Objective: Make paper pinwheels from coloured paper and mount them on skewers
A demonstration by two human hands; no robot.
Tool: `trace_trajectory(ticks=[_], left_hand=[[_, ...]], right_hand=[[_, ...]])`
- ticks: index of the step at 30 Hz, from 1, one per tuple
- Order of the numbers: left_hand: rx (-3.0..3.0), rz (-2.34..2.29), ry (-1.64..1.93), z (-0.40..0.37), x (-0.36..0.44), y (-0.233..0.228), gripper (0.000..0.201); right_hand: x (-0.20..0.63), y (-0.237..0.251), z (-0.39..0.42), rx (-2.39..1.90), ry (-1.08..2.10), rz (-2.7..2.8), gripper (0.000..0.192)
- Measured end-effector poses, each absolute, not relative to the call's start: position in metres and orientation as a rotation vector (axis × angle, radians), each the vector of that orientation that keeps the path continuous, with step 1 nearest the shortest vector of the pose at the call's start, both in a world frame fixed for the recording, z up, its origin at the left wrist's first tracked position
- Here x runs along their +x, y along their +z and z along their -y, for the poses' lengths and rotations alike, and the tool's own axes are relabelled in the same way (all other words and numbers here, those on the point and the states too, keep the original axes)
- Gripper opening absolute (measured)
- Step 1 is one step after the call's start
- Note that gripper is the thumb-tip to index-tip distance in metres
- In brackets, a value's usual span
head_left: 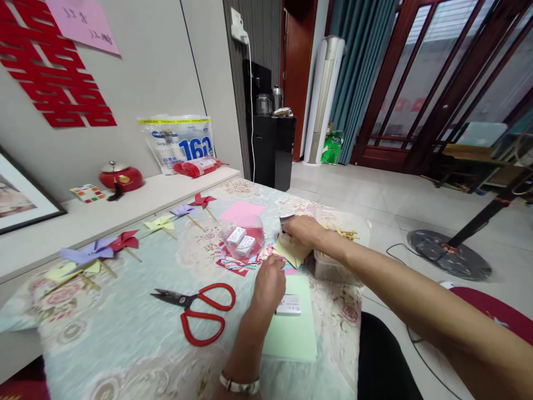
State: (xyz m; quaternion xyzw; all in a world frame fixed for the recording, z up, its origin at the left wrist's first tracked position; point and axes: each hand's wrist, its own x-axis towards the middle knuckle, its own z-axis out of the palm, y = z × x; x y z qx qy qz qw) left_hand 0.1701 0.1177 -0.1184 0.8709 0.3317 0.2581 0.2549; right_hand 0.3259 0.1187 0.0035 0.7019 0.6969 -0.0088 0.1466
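My left hand (268, 284) rests fingers-down at the edge of a pile of coloured paper pieces (235, 264), just above a small white box (288, 304) lying on a light green sheet (293, 333). My right hand (303, 229) reaches forward over yellow paper squares (291, 254) and touches a small metallic object (286, 221); whether it grips it is unclear. A clear plastic bowl (244, 240) with two small white boxes sits just left of both hands. Red-handled scissors (199, 311) lie shut to the left of my left forearm.
Several paper pinwheels on sticks (125, 241) lie along the far-left edge of the flowered tablecloth (125, 333). A clear tub (333, 266) with wooden sticks (343, 233) sits under my right forearm. A pink sheet (241, 212) lies beyond the bowl. A fan base (447, 253) stands on the floor.
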Motion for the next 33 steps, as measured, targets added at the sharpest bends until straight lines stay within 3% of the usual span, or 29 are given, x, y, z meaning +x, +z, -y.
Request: trace_trajectory(ticks=[6, 11, 25, 33], left_hand=[[2.322, -0.999, 0.795, -0.120, 0.170, -0.122, 0.037], [2.323, -0.974, 0.830, -0.121, 0.172, -0.128, 0.047], [2.453, -0.851, 0.566, -0.108, 0.171, -0.116, 0.057], [2.444, -0.880, 0.604, -0.112, 0.171, -0.115, 0.056]], right_hand=[[0.326, 0.003, -0.121, 2.002, -0.017, -1.974, 0.023], [0.327, 0.003, -0.121, 2.018, -0.007, -1.974, 0.024], [0.326, 0.007, -0.116, 2.111, -0.022, -1.950, 0.026], [0.327, 0.006, -0.116, 2.095, 0.001, -1.997, 0.022]])
